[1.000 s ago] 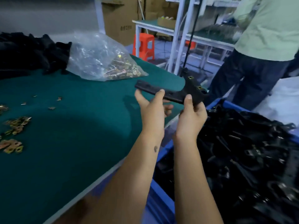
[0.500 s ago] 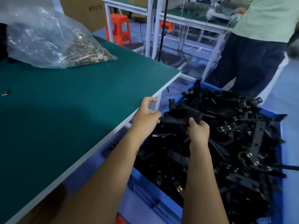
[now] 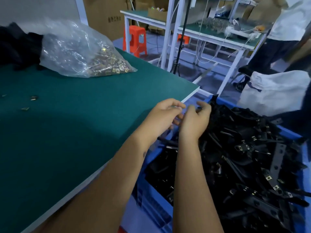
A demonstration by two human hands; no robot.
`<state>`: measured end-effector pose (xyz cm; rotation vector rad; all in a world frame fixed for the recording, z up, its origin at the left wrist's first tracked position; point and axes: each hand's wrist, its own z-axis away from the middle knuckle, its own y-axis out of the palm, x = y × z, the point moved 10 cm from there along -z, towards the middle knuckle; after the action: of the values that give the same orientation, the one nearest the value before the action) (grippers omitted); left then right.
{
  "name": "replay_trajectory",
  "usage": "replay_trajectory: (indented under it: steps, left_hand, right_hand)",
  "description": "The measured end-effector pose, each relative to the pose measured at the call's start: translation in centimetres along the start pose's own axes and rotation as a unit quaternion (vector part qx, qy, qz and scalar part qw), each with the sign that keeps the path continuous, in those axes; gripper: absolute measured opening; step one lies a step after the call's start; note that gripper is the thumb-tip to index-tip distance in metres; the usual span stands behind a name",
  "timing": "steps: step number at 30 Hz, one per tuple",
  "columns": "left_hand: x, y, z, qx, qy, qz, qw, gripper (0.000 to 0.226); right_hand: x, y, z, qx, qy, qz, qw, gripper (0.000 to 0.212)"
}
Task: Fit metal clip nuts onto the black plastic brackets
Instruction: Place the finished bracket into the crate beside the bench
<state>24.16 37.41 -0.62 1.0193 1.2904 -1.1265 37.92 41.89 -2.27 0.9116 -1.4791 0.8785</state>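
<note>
A blue crate (image 3: pixel 151 192) right of the green table (image 3: pixel 70 132) is heaped with black plastic brackets (image 3: pixel 244 157), several of them carrying metal clip nuts. My left hand (image 3: pixel 161 116) hovers over the table's right edge. My right hand (image 3: pixel 195 121) is beside it, above the crate's near corner. Both hands have loosely curled fingers and hold nothing. A clear plastic bag of clip nuts (image 3: pixel 80 51) lies at the back of the table. A few loose clip nuts (image 3: pixel 33 97) lie at the table's left.
A dark pile (image 3: pixel 16 46) sits at the table's back left. Beyond the crate are a white sack (image 3: pixel 276 91), a standing person (image 3: pixel 286 31), white-framed benches (image 3: pixel 210 36) and an orange stool (image 3: pixel 134 40).
The bracket held in both hands a second ago went down into the crate. Both hands have let go and drawn back up toward the table edge, empty.
</note>
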Motion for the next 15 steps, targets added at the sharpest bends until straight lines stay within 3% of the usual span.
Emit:
replay_trajectory:
  steps: [3,7,11,15]
  left_hand:
    - [-3.2,-5.9,0.9,-0.074,0.047,0.029,0.996,0.026]
    - [-4.2,-17.9,4.9,-0.241,0.071,0.038,0.967,0.026]
    - [-3.1,-28.7,11.3,-0.412,0.061,0.002,0.909,0.025]
    - [-0.8,-35.9,18.6,-0.535,0.043,-0.056,0.842,0.020]
  right_hand:
    - [5.0,6.7,3.4,0.095,-0.040,-0.061,0.993,0.015]
    - [8.6,16.5,11.6,0.268,-0.081,-0.066,0.958,0.015]
    - [10.2,24.3,22.5,0.444,-0.125,-0.024,0.887,0.015]
    - [9.9,29.0,31.4,0.554,-0.197,0.069,0.806,0.016]
